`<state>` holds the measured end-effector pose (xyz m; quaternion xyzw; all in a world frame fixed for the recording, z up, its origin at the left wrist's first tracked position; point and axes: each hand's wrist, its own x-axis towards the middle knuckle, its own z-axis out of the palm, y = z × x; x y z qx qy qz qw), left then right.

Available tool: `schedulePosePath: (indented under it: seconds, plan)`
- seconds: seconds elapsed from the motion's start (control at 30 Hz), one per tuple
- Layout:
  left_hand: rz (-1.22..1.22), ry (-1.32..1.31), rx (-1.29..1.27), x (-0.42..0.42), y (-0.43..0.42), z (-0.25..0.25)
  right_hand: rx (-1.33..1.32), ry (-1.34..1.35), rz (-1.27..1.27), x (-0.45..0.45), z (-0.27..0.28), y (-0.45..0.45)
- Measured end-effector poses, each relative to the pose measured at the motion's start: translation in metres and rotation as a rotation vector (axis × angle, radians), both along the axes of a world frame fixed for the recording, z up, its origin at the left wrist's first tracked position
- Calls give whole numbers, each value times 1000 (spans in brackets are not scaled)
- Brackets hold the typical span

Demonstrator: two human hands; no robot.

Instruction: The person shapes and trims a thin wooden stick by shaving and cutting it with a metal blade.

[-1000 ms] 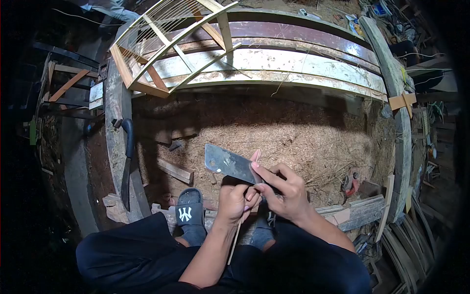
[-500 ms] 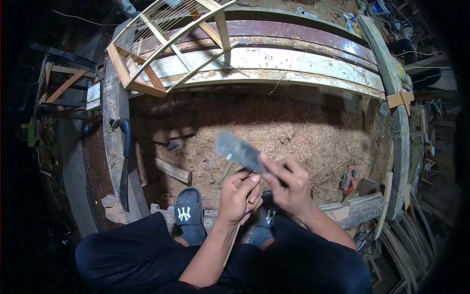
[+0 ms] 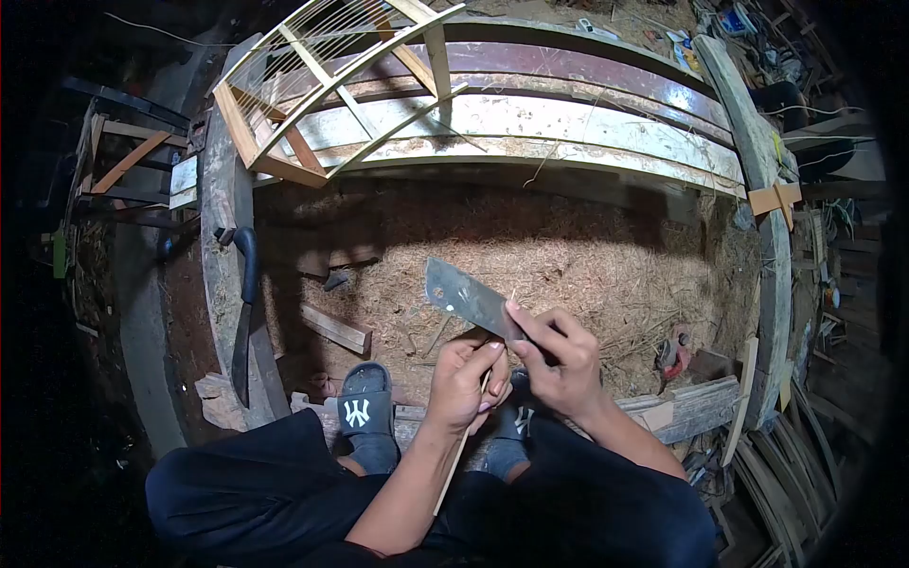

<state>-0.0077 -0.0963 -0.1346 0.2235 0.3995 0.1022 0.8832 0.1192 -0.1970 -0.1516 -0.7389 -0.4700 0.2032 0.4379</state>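
Note:
My right hand (image 3: pixel 561 358) is closed on a broad flat knife (image 3: pixel 466 298), gripping it at its lower right end. The grey blade slants up to the left and has a small hole near its far end. My left hand (image 3: pixel 464 383) is closed round a thin wooden strip (image 3: pixel 449 478), whose lower length runs down along my forearm. A bit of the strip's pale tip shows above the blade by my right thumb. My two hands are side by side, close to the blade's near end. The fingers partly hide where knife and strip meet.
A slatted wooden frame (image 3: pixel 331 71) rests on the long planks (image 3: pixel 587 128) ahead. A dark-handled curved tool (image 3: pixel 248 260) lies against the left beam (image 3: pixel 218 208). A wood block (image 3: pixel 335 328) and shavings (image 3: pixel 568 256) cover the ground. Bent strips (image 3: pixel 781 483) are stacked at right.
The knife was blurred by motion and is now sharp, its far end slightly farther right and lower. Both hands stay nearly in place. The view has shifted slightly.

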Motion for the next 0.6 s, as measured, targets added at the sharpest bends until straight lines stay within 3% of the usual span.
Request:
schedulePosePath:
  seconds: [0.1,0.17,0.2,0.37,0.43,0.5,0.57,0.6]
  plan:
    - [1,120,-27,-1,-1,-2,-8,-23,-26,1,0,1]
    - [10,-214,-131,-9,-1,-16,-12,-24,-19,0,1,0]
    - [51,-87,-128,6,2,8,31,2,-73,4,-5,1]
    - [70,-84,-174,-5,-4,-4,68,-24,37,-3,-2,-1]
    - [37,-172,-133,-1,-2,3,-9,-23,-133,5,-7,2]
    - [18,-167,-141,0,-3,5,1,-34,-131,6,-4,2]
    - [132,-123,-251,-5,-6,1,110,-25,63,-5,6,-2]
    - [55,-68,-150,-3,-3,0,78,-23,43,-4,6,-1]
